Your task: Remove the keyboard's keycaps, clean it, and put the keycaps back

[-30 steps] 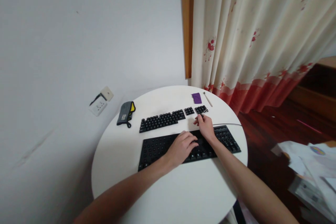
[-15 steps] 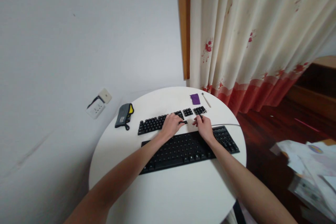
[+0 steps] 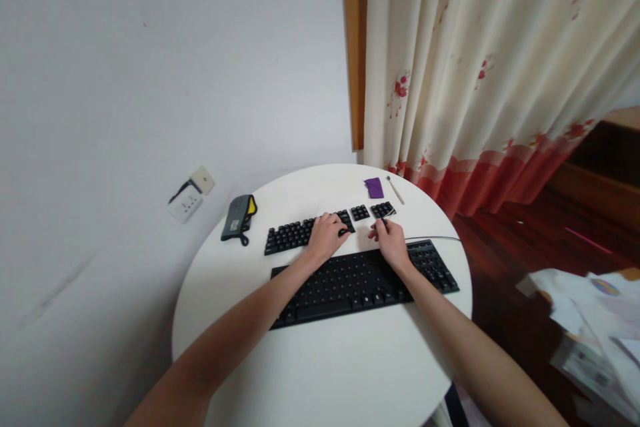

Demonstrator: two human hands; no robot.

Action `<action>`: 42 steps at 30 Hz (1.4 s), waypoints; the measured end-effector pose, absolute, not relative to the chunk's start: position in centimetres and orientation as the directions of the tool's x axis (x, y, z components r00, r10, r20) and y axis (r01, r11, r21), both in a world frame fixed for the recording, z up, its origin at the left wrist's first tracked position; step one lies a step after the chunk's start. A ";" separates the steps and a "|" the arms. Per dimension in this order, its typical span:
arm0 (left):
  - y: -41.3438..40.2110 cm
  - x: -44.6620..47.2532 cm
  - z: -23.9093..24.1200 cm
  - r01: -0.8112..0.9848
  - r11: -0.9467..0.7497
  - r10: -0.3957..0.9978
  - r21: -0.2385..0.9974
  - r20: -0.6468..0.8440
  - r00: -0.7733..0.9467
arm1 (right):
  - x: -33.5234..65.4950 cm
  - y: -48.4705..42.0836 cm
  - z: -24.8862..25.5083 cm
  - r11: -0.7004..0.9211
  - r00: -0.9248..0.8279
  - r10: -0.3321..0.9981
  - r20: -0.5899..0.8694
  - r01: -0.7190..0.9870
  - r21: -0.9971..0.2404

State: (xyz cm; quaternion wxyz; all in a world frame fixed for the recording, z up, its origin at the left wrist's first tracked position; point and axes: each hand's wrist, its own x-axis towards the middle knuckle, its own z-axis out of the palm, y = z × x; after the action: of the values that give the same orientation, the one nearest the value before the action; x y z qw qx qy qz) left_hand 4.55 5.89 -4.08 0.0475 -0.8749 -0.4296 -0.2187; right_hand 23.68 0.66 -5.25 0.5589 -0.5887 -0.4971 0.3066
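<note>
While the row of loose keycaps (image 3: 290, 235) lies behind the keyboard (image 3: 350, 283), the left hand (image 3: 325, 238) pinches one keycap (image 3: 343, 233) at the row's right end; setting it square and aligned seems best. The right hand (image 3: 393, 241) rests curled, its grip unclear.

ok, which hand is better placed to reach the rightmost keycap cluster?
Right, probably: the right hand lies beside the rightmost keycap cluster, while the left hand rests on the long keycap row.

Keyboard (image 3: 365, 280) on table (image 3: 350, 373); loose keycaps (image 3: 293, 235) behind it; pouch (image 3: 237, 217) left of keycaps; cloth (image 3: 374, 187) farther back.
</note>
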 end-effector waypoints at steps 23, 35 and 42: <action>5.0 3.8 -0.6 0.810 -0.545 0.792 0.217 0.450 0.412 | 24.8 0.5 -3.1 0.231 0.409 0.882 0.234 0.057 -0.971; -3.5 5.5 1.2 0.599 -0.687 0.718 0.411 0.259 0.647 | 32.0 -7.5 -0.8 0.269 0.173 0.926 0.335 0.320 -0.909; -5.3 9.4 0.0 0.518 -0.695 0.673 0.499 0.197 0.713 | 32.1 -8.7 -1.8 0.382 -0.165 0.924 0.344 0.448 -0.808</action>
State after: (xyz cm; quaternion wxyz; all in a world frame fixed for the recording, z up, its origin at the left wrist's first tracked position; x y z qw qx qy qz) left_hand 9.43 -5.30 0.00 -0.2089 -0.9016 -0.3301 -0.1858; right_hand 32.06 -8.68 -1.81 0.4298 -0.4823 -0.7114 0.2768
